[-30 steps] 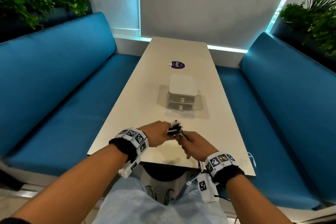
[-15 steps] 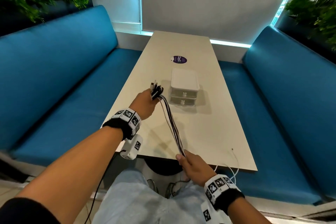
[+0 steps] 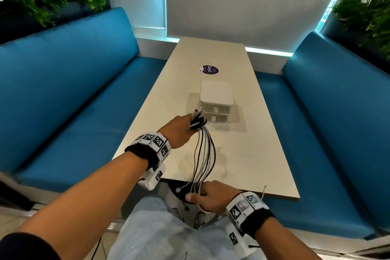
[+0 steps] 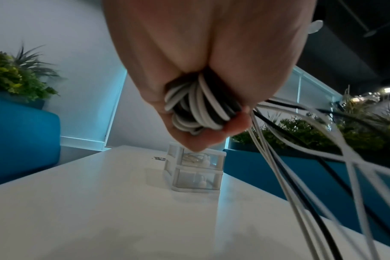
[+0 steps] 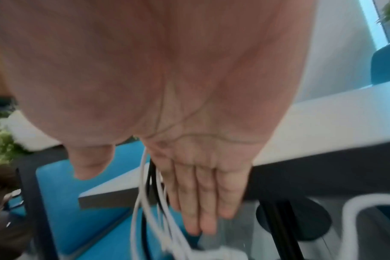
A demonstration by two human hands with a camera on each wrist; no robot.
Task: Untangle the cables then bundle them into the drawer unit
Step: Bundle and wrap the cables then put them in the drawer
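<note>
- White and black cables point(image 3: 205, 154) hang in a loose span between my hands, above the tabletop point(image 3: 242, 154) on the near side of the drawer unit point(image 3: 215, 104); the slack could loop and knot again if I bring my hands together carelessly.
- Left hand point(image 3: 179, 131), just short of the drawer unit's front, has its fingers point(image 4: 236, 123) curled tight round a coiled wad of cable with plug ends poking out; if that fist eases, I judge the coil springs apart.
- Right hand point(image 3: 211, 196) sits at the tabletop edge nearest me, farthest from the drawer unit, fingers point(image 5: 203, 202) nearly straight, strands running across the palm under the thumb; that hold looks weak, so strands could slip away and drop to the floor.
- Loose ends dangling below my right hand might snag on the table leg beneath.
- Both drawers of the unit look closed, and the upper one seems to hold something already; with both hands busy, opening one risks dropping the lot.
- Swinging plugs could knock the light drawer unit.
</note>
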